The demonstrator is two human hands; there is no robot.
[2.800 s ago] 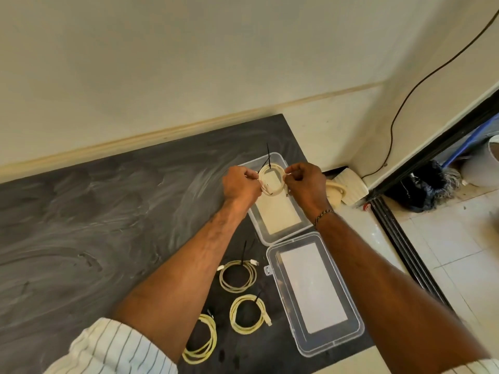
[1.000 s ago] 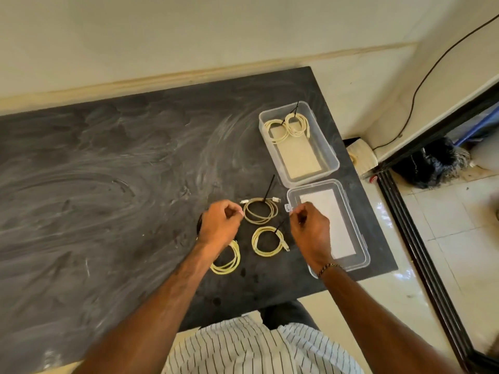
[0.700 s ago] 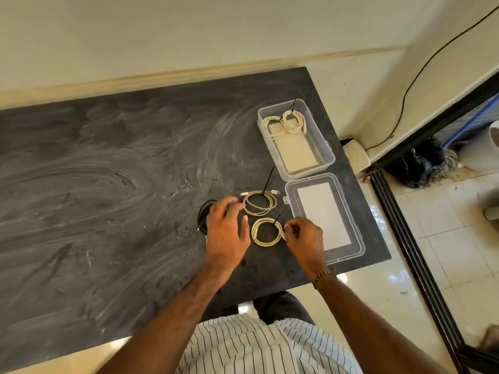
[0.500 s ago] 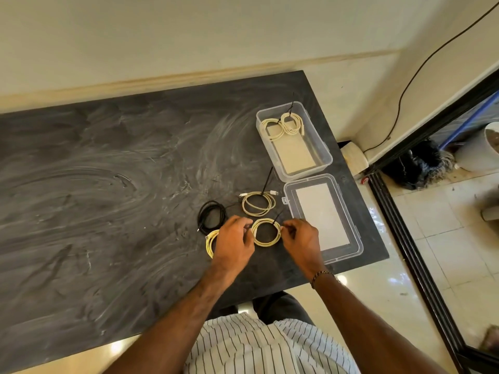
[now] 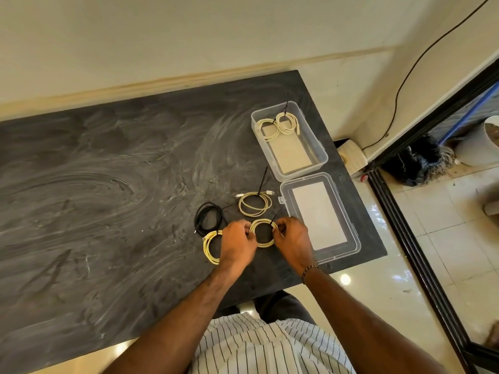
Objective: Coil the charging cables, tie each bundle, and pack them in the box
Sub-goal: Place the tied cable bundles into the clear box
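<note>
2 hands grip 1 coiled cream cable on a dark table.

The left hand (image 5: 237, 240) and right hand (image 5: 293, 238) pinch opposite sides of the cream coil (image 5: 263, 232), near the open box (image 5: 318, 147) holding 2 bundles. If lifted unevenly, the loops could slip from the tie (image 5: 275, 217) and spring apart.

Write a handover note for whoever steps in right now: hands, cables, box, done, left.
Left hand and right hand both pinch the cream coil on the table, one on each side.
Box is open and holds two tied coils; its lid lies beside it, nearer the person.
On the table: tied cream coil, black coil, yellow coil partly under the left hand.
Done: two packed. Left: pack the held coil and three others, close the lid.
</note>
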